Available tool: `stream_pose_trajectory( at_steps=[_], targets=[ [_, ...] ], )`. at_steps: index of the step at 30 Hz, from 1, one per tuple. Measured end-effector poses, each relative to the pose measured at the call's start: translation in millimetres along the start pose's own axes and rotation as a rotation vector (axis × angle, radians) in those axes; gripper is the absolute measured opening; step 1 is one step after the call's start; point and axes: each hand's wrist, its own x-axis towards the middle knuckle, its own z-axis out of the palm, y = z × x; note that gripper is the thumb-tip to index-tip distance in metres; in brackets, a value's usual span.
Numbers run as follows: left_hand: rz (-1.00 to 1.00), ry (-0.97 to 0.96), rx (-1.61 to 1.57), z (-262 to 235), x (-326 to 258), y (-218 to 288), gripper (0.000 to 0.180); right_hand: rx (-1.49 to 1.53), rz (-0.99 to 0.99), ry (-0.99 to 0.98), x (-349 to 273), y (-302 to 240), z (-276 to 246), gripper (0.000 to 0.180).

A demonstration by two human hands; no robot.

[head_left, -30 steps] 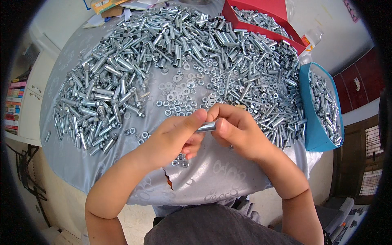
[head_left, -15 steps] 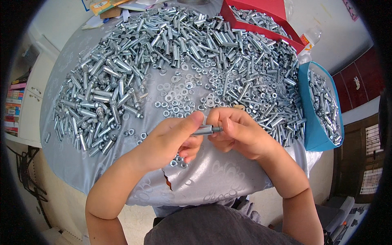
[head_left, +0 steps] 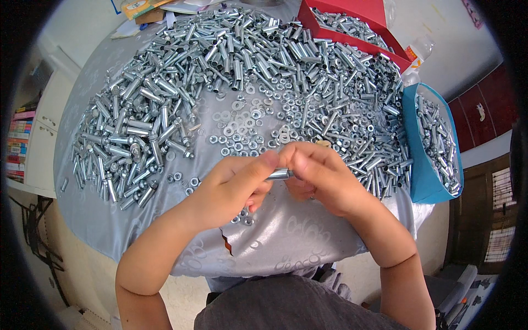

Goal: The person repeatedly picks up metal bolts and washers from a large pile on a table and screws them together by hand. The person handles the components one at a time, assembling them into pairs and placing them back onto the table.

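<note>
One metal tube (head_left: 279, 174) is lying nearly level in mid-air over the near part of a grey tablecloth (head_left: 308, 261), held between a person's two bare hands. The left hand (head_left: 231, 187) is curling nearly closed, its thumb and forefinger pinching the tube's left part; this grip is seemingly steadying the tube while leaving its other end free. The right hand (head_left: 327, 176) is also curling almost closed, thumb and fingers pinching the darker, narrower tip at the right end; the exact contact is partly hidden. Held this way, the tip is probably easy to work with the fingertips.

Loose parts are surrounding the hands in an arc, probably grouped by kind so each is staying within reach. Washers (head_left: 236, 126) and nuts (head_left: 238, 148) are lying just beyond the hands, closest to the fingers. Plain tubes (head_left: 236, 52) are heaping up behind them, thick bolts (head_left: 146, 129) are filling the left side, and thin screws (head_left: 371, 165) are crowding the right. A red box (head_left: 360, 10) at the far right and a blue container (head_left: 416, 159) at the right edge are holding more metal pieces, their walls presumably stopping them scattering.
</note>
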Motion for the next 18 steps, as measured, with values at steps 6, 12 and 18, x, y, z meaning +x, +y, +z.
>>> stream_pose_trajectory(
  at_steps=[6, 12, 18],
  targets=[
    [0.035, -0.005, 0.093, -1.4, 0.8, -4.5, 0.048, 0.463, -0.038, 0.056, 5.7, 1.2, -9.9, 0.051],
    [0.013, 0.097, 0.197, -0.7, 3.2, -9.4, 0.048, 0.478, -0.209, 0.093, 2.6, -5.3, -5.0, 0.054],
    [0.032, 0.117, 0.241, 1.4, 3.1, -15.0, 0.046, 0.401, -0.259, 0.019, -0.8, -2.8, 6.8, 0.057]
  ],
)
